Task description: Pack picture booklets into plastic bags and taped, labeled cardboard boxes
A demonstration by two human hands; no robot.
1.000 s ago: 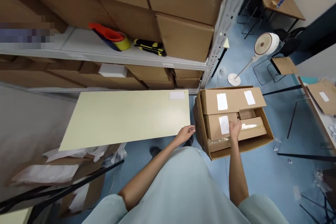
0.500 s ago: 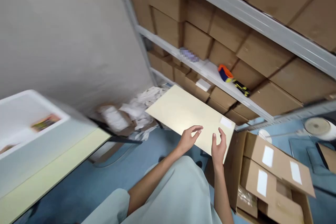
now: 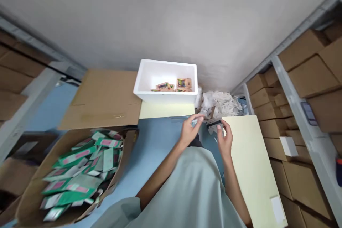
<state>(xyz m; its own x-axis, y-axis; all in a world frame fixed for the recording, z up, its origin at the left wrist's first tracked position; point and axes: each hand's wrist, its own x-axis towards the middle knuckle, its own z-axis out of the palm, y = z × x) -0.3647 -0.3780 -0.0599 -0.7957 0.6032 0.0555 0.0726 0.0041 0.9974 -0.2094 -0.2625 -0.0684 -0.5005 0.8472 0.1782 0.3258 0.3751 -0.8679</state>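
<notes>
The person's left hand (image 3: 190,130) and right hand (image 3: 225,139) are raised close together in front of the body, over the near left corner of the pale yellow desk (image 3: 251,160). Between them sits a small dark item (image 3: 214,123), blurred; the right grip pinches one end with narrow fingers, and the left grip looks half-curled beside it, though I cannot tell if it touches. Beyond, a white foam box (image 3: 167,80) rests on another desk's edge.
</notes>
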